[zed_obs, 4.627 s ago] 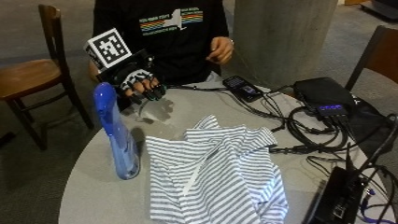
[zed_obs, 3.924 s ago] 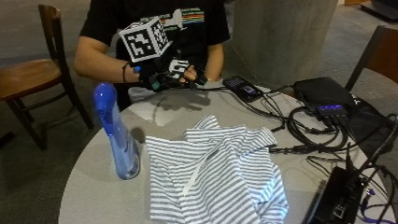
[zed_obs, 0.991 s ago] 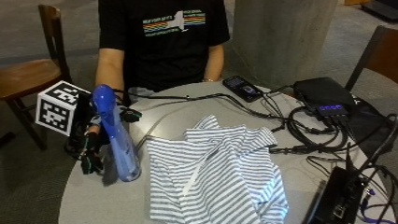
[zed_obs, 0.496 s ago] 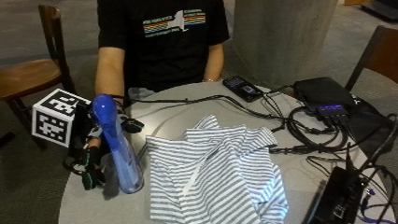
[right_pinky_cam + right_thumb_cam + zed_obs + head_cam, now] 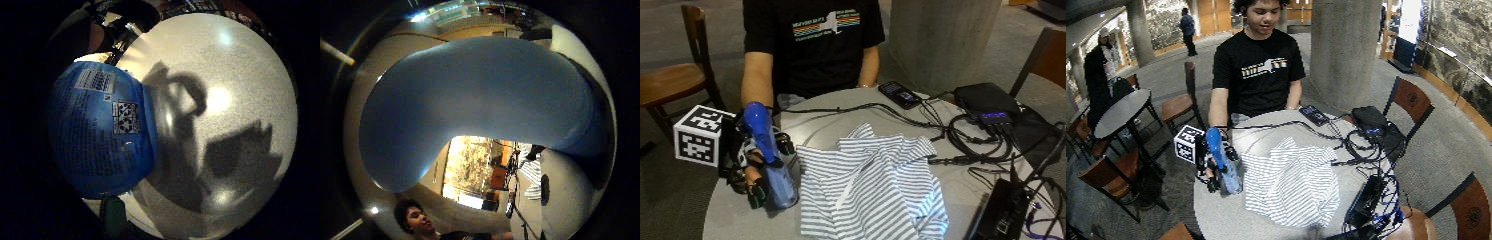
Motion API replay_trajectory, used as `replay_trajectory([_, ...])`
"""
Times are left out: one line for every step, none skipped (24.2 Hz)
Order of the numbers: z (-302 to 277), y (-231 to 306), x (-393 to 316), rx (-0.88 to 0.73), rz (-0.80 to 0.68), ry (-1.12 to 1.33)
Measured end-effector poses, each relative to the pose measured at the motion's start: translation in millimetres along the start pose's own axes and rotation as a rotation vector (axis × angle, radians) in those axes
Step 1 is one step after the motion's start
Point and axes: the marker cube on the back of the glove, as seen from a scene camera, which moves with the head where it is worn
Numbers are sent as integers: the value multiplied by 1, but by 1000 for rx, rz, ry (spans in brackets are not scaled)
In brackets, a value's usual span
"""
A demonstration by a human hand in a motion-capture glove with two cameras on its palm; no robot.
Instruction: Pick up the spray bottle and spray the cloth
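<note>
Step in hand: taking hold. The bottle [image 5: 766,155] stands at the left table [image 5: 840,112] edge, just left of the cloth [image 5: 873,185]. The right hand [image 5: 753,165] wraps its body, fingers curled round it. Next: lift, aim the nozzle right at the cloth, squeeze the trigger.

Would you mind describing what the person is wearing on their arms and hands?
The right hand wears a black glove with dark straps and padded fingertips. The forearm above it is bare, below the short sleeve of a black T-shirt with a rainbow-striped chest print. The other hand is out of view.
</note>
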Motion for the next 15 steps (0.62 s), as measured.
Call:
replay_trajectory([0, -1, 0, -10, -5, -4])
replay_trajectory([0, -1, 0, -15, -11, -7])
replay_trajectory([0, -2, 0, -15, -17, -7])
replay_trajectory([0, -2, 0, -11, -24, -5])
replay_trajectory([0, -2, 0, -3, -30, -2])
replay_trajectory([0, -3, 0, 6, -37, 3])
replay_trajectory([0, -3, 0, 17, -44, 7])
replay_trajectory([0, -3, 0, 25, -50, 11])
replay_trajectory([1, -3, 0, 32, -55, 14])
replay_trajectory([1, -3, 0, 36, -57, 17])
replay_trajectory([1, -3, -1, 36, -58, 19])
replay_trajectory([1, -4, -1, 34, -59, 21])
replay_trajectory([0, -4, -1, 30, -61, 25])
replay_trajectory([0, -3, -2, 24, -64, 30])
replay_trajectory([0, -3, -3, 16, -69, 37])
